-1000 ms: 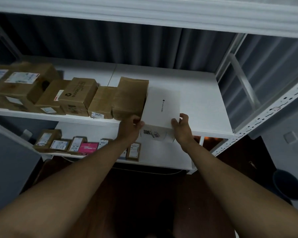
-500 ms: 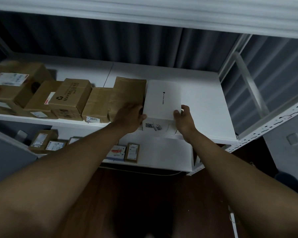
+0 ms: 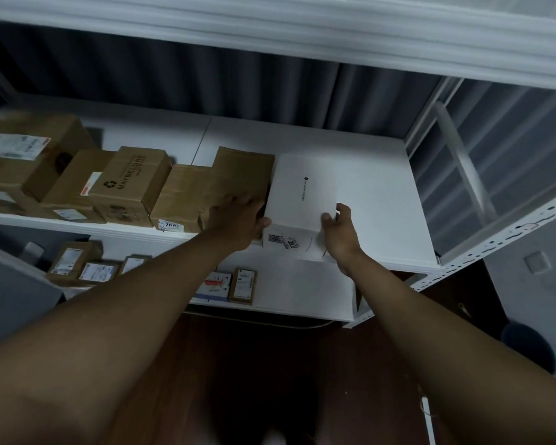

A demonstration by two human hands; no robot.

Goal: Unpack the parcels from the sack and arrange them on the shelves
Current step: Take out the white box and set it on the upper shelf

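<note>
Head view: both hands meet on a white box (image 3: 304, 194) that sits on the middle shelf (image 3: 376, 200), its near end at the shelf's front edge. The left hand (image 3: 238, 220) grips the box's near left corner, thumb on the front edge and fingers reaching into the narrow gap along its side. The right hand (image 3: 337, 232) holds the near right corner, thumb on the top face and fingers curled round the side.

Touching the back of the left hand stands a tall brown parcel (image 3: 238, 178) – just beside the white box. Farther left of that hand runs a row of brown cartons, 1 of them a Maybelline carton (image 3: 132, 184).

Below both wrists, the lower shelf (image 3: 302, 293) carries small labelled parcels (image 3: 244, 285) – their labels too blurred to read.
</note>
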